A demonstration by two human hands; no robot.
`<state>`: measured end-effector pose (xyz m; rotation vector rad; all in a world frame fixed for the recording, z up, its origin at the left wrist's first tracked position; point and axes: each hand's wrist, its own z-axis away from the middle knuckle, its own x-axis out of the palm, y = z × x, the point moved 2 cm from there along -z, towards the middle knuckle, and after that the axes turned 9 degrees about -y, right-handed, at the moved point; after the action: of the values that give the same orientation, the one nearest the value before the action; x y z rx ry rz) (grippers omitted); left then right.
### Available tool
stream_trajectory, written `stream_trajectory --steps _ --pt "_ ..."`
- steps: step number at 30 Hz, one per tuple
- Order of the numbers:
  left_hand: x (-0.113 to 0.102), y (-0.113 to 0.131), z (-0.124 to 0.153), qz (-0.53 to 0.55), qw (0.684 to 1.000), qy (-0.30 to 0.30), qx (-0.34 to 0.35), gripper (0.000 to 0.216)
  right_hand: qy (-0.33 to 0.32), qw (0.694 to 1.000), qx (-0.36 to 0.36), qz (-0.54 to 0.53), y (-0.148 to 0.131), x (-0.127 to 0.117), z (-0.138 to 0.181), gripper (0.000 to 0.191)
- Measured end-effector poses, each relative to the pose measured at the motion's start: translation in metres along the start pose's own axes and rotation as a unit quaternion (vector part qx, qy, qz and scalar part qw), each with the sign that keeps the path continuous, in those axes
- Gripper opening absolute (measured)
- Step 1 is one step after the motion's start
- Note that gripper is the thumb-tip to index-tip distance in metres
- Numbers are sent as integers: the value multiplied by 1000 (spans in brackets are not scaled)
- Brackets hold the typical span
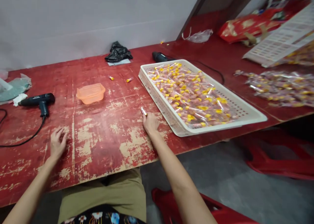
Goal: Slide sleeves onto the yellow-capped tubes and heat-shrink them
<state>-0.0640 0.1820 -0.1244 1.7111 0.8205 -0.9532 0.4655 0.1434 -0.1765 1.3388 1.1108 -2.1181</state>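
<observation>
My right hand [150,123] pinches a small clear tube with a yellow end [143,111] between thumb and fingers, low over the worn red table [103,135]. Close to its right is a white perforated tray [180,130] holding many wrapped pink tubes with yellow ends [188,93]. On the left, my left hand [58,142] rests on the tabletop, fingers a little bent and apart, with nothing in it. An orange plastic tub [90,93] sits between and beyond the two hands. Two loose yellow-ended tubes, one left [111,78] and one right [129,80], lie farther back.
A black heat gun [40,101] with its cord lies at left; another dark tool [160,57] is behind the tray. A black plastic bag [118,52] is near the wall. At right are a pile of wrapped pieces [282,86], a tilted white basket [277,40] and red stools [282,155].
</observation>
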Motion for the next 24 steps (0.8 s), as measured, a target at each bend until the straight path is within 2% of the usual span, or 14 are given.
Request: stream_trajectory --steps 3,6,9,11,14,16,17,19,20,22,24 --pt "-19 -32 -5 -25 999 24 -37 48 -1 999 -15 -28 -22 7 -10 30" --pt "-28 -46 -3 -24 998 40 -48 49 9 996 -31 -78 -29 7 -17 24" --pt "-24 -39 -2 -16 998 39 -38 47 46 985 -69 -153 -20 -6 -15 23" --pt "-15 -22 -14 -14 999 36 -8 48 83 969 -93 -215 -9 -20 -10 27" --pt "8 21 -64 -8 997 29 75 59 96 936 -123 -314 6 -45 -5 35" --pt "29 52 -114 -7 991 18 130 76 46 890 -145 -430 12 -57 -8 40" --pt "40 64 -139 -3 990 7 143 76 14 863 -144 -485 12 -60 -12 45" --pt "61 81 -185 6 987 -33 154 57 -35 829 -120 -545 5 -60 -28 54" --pt "70 86 -202 11 987 -55 151 44 -45 832 -103 -544 -3 -58 -40 56" --pt "82 86 -222 13 986 -83 141 23 -44 865 -84 -493 -26 -50 -75 52" --pt "87 78 -225 -6 986 -82 145 19 -32 892 -88 -441 -57 -39 -120 43"
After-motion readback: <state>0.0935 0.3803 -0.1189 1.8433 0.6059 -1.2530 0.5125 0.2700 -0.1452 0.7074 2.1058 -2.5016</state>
